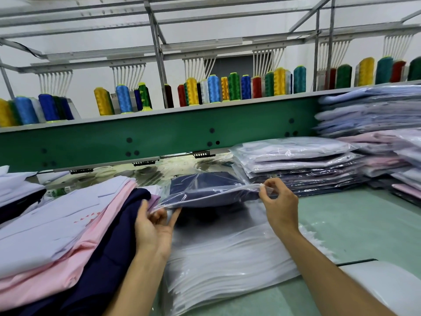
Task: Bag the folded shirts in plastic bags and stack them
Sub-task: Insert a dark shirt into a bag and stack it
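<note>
Head view: a navy shirt [206, 181] sat inside a clear plastic bag [218, 194], held up at centre frame above the pile of empty bags [227, 258] at 6 o'clock. The left hand [155, 226] pinched the bag's open edge at its 9 o'clock corner; the right hand [279, 201] pinched the 3 o'clock corner. Unbagged folded shirts [57, 236] lay at 8 o'clock, the bagged stack [296, 163] at 2 o'clock.
</note>
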`<state>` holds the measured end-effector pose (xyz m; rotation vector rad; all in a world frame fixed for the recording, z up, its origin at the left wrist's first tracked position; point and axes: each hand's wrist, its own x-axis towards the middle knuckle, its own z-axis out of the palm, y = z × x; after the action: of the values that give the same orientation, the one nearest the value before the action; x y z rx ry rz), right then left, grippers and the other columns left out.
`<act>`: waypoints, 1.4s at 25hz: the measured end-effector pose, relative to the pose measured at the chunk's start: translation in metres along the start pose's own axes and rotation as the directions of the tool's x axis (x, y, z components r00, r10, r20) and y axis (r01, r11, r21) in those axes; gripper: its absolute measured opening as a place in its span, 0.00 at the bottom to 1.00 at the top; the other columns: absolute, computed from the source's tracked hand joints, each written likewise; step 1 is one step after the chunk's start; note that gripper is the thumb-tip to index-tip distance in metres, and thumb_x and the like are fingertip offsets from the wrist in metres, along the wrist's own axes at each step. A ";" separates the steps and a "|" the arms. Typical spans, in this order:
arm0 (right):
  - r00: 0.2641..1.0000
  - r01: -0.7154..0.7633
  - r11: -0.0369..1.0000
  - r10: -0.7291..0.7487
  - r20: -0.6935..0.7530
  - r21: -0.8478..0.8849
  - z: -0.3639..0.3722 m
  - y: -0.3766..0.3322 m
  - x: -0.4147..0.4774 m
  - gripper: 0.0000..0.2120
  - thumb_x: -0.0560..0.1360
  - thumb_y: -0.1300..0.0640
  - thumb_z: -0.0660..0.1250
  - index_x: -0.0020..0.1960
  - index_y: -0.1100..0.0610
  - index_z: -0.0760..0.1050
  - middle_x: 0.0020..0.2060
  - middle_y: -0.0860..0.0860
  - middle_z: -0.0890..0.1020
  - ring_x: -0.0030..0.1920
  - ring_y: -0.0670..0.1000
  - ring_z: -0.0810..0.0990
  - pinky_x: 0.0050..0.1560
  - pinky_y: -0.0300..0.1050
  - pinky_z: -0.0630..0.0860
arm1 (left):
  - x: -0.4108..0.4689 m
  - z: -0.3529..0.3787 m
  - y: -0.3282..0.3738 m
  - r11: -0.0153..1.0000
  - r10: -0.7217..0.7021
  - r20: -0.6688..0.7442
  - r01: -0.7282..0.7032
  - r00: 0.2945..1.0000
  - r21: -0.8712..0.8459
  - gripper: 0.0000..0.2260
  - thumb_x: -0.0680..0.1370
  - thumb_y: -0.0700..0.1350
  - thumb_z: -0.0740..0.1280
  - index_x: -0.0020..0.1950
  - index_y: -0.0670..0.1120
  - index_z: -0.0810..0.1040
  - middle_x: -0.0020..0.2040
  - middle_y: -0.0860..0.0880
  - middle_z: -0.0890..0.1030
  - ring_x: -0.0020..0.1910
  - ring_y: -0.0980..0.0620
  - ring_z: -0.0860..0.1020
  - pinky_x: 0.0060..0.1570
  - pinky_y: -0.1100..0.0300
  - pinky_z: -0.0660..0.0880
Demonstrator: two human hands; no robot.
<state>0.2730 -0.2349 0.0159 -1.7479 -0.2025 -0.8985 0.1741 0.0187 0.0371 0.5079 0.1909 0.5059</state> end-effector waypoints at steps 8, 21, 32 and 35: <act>0.967 0.232 0.972 -0.225 0.123 -0.047 0.013 -0.019 -0.017 0.07 0.77 0.60 0.69 0.44 0.52 0.72 0.38 0.49 0.75 0.38 0.48 0.74 0.40 0.31 0.67 | -0.011 0.060 -0.055 0.940 -0.164 -0.169 0.206 0.972 0.271 0.30 0.71 0.50 0.78 0.67 0.44 0.70 0.60 0.39 0.77 0.57 0.36 0.78 0.48 0.31 0.78; 0.926 -0.085 0.996 0.065 0.371 0.036 0.035 -0.030 -0.008 0.04 0.77 0.54 0.66 0.44 0.49 0.75 0.40 0.47 0.79 0.45 0.52 0.78 0.48 0.56 0.77 | 0.038 0.104 -0.027 0.534 0.393 0.010 -0.238 0.919 0.811 0.13 0.75 0.36 0.62 0.54 0.51 0.77 0.39 0.52 0.80 0.32 0.53 0.74 0.30 0.61 0.68; 0.424 -0.708 0.705 0.378 0.823 0.041 0.069 -0.048 0.089 0.31 0.72 0.27 0.65 0.63 0.49 0.80 0.59 0.55 0.84 0.57 0.54 0.83 0.60 0.50 0.79 | 0.036 0.203 0.084 0.350 0.318 0.481 -0.572 0.817 0.742 0.09 0.56 0.35 0.59 0.32 0.45 0.63 0.20 0.56 0.64 0.23 0.56 0.61 0.23 0.65 0.62; 0.343 -0.768 0.635 0.296 0.892 0.084 0.072 -0.044 0.100 0.31 0.70 0.31 0.71 0.61 0.53 0.82 0.58 0.57 0.84 0.58 0.57 0.83 0.62 0.50 0.77 | 0.037 0.220 0.103 0.332 0.280 0.577 -0.642 0.767 0.692 0.11 0.54 0.35 0.58 0.30 0.46 0.59 0.21 0.56 0.60 0.22 0.58 0.58 0.21 0.66 0.58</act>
<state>0.3523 -0.1837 0.1070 -1.4164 -0.3656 0.5654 0.2290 0.0237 0.2763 1.7312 -0.0994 0.8832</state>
